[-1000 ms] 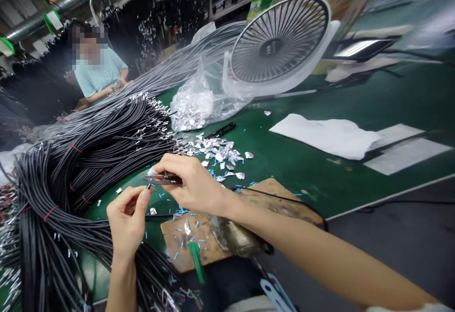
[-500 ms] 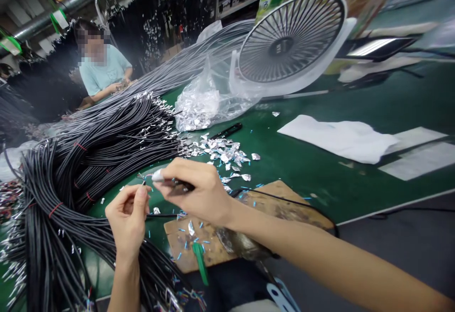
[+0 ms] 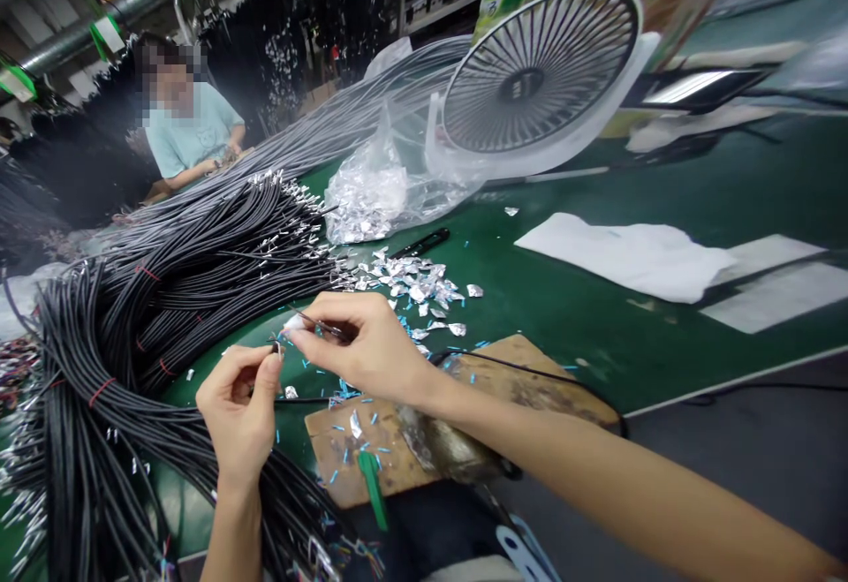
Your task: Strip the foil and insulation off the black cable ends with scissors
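My left hand point(image 3: 239, 408) pinches the end of a thin black cable point(image 3: 301, 402) between thumb and fingers, the tip poking up near the thumb. My right hand point(image 3: 361, 348) is closed round a small dark cutting tool point(image 3: 318, 326), whose tip meets the cable end just above my left thumb. Both hands hover over a brown wooden board point(image 3: 464, 405) strewn with blue wire bits. A big heap of black cables point(image 3: 165, 291) with foil-wrapped ends lies to the left.
Foil scraps point(image 3: 414, 286) litter the green table point(image 3: 596, 317) by a clear bag of foil point(image 3: 371, 198). A white fan point(image 3: 536, 79) stands behind, a white cloth point(image 3: 629, 255) to the right, a black tool point(image 3: 417, 245) near the scraps. Another person point(image 3: 189, 136) sits far left.
My right hand has drawn back from the cable end and returned, turning the tool so its tip points at the cable tip. My left hand has hardly moved.
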`<state>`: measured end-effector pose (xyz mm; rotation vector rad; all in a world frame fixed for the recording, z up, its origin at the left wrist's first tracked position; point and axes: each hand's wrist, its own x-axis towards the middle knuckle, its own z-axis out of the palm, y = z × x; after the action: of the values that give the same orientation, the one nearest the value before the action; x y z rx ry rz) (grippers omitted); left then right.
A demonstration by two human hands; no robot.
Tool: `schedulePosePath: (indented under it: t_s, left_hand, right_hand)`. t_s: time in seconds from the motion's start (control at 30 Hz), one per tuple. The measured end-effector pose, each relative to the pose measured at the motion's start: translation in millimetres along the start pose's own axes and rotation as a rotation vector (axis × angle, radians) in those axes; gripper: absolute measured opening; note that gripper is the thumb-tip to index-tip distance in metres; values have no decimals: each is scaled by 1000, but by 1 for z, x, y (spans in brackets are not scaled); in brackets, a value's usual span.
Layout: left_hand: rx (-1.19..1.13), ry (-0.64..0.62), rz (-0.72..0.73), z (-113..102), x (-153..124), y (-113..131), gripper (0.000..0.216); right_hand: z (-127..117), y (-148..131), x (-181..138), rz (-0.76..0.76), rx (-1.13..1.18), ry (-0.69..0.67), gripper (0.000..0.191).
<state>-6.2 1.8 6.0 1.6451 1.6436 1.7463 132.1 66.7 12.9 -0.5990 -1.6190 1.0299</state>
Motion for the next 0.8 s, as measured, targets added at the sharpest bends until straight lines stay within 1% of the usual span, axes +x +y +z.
schedulePosePath:
  t_s: [0.07, 0.1, 0.17, 0.2, 0.3, 0.33, 0.37, 0.4, 0.47, 0.53, 0.63, 0.73, 0.8]
  left_hand:
    - [8, -15, 30, -1, -1, -2, 4]
    - [10, -28, 46, -1, -1, -3, 3]
    - [11, -71, 81, -2, -1, -5, 2]
    - [16, -99, 98, -3, -1, -6, 3]
    - [52, -186, 124, -5, -1, -9, 5]
    - [69, -210, 126, -5, -1, -9, 7]
    - [86, -234, 122, -6, 0, -8, 10]
    - [101, -257, 109, -6, 0, -8, 15]
    - [125, -290, 74, -7, 1, -5, 23]
    - [143, -285, 35, -7, 2, -3, 28]
    - [140, -222, -34, -5, 3, 0, 31]
    - [103, -158, -105, -3, 3, 1, 27]
    - [72, -109, -113, -2, 3, 2, 20]
  right_hand:
    - [-1, -2, 1, 9, 32, 8, 14]
    - [-1, -2, 2, 39, 61, 9, 13]
    - [-4, -4, 5, 164, 149, -28, 11]
    - [-5, -4, 7, 258, 213, -81, 12]
    - [-10, -4, 13, 574, 436, -317, 13]
    - [-11, -3, 15, 643, 492, -378, 12]
    - [-12, -3, 15, 682, 526, -419, 11]
    - [-12, -2, 15, 690, 535, -445, 11]
    - [-12, -2, 14, 632, 496, -478, 13]
    - [-10, -2, 11, 528, 425, -465, 13]
    - [-7, -4, 5, 360, 293, -373, 16]
    - [-6, -4, 1, 192, 91, -291, 22]
    - [-5, -5, 0, 90, -50, -171, 20]
